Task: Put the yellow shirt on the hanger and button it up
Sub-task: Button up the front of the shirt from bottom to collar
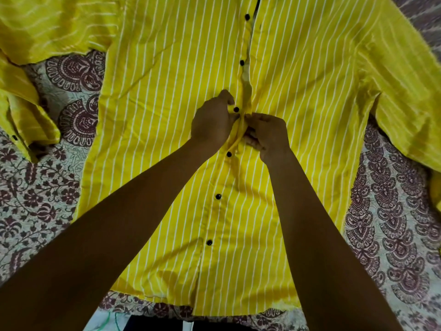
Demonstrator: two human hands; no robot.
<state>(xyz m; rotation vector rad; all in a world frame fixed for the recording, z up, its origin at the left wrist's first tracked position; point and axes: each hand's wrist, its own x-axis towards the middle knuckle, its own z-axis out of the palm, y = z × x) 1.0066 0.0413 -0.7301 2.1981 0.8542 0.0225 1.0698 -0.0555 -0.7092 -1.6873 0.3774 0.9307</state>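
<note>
Yellow shirt (pixel 298 103): lies flat on the patterned bedsheet (pixel 47 187), hem nearest me at 6 o'clock.
Lower buttons (pixel 217 196): three look fastened.
Left hand (pixel 212 120): my fingers pinch the front edge by the middle button (pixel 236 109).
Right hand (pixel 267 134): pinches the facing edge; a slip could lose the buttonhole.
Upper buttons (pixel 242 62): unfastened toward 12 o'clock; bunched edges could mispair them.
Hanger: not in view.

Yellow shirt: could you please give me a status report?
Left hand pinching button edge, right hand pinching opposite edge. Yellow shirt flat, lower three buttons fastened. Nothing obstructing.
</note>
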